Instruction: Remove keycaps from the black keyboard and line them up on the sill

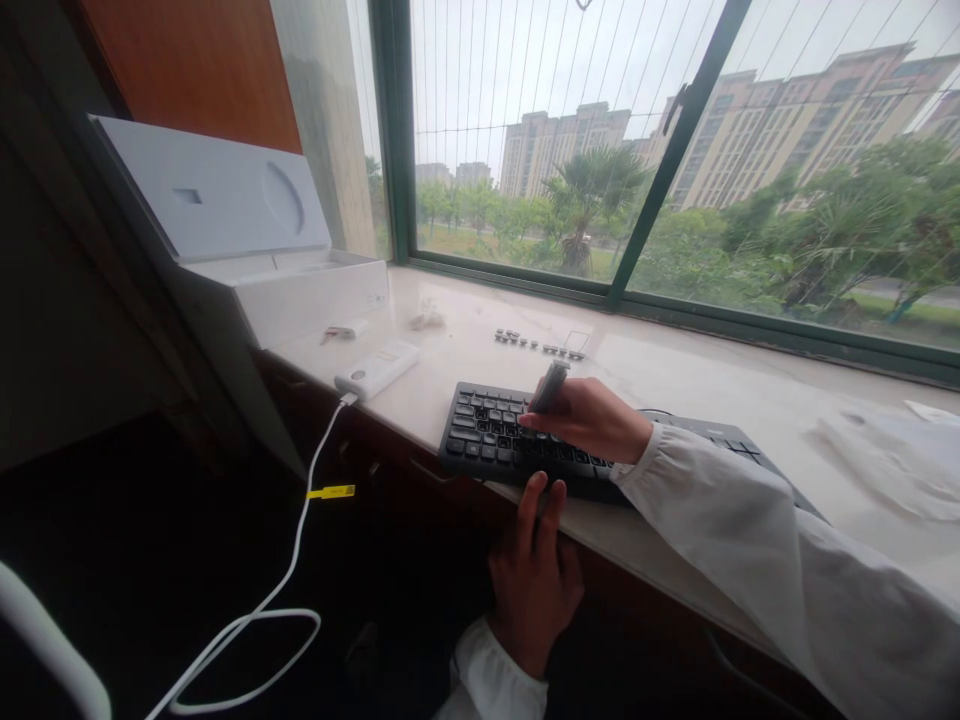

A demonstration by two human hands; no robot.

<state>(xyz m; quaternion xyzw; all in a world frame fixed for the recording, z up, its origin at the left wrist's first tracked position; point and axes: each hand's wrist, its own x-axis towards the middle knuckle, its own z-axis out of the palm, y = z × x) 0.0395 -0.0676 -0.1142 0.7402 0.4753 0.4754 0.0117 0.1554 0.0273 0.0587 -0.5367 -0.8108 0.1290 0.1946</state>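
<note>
A black keyboard lies along the front edge of a white windowsill, some of its keycaps off so that dark sockets show. My right hand is closed around a short grey stick-shaped tool, held slanted above the keys. The tool's lower end is hidden by my fingers, so its contact with the keys cannot be made out. Below, my left hand is open, two fingertips reaching up to the keyboard's front edge. Several loose keycaps stand in a row behind the keyboard.
An open white box stands at the left, its lid raised. A white power bank with a white cable hanging off the sill lies near it, beside keys. Crumpled clear plastic is at the right. A window rises behind.
</note>
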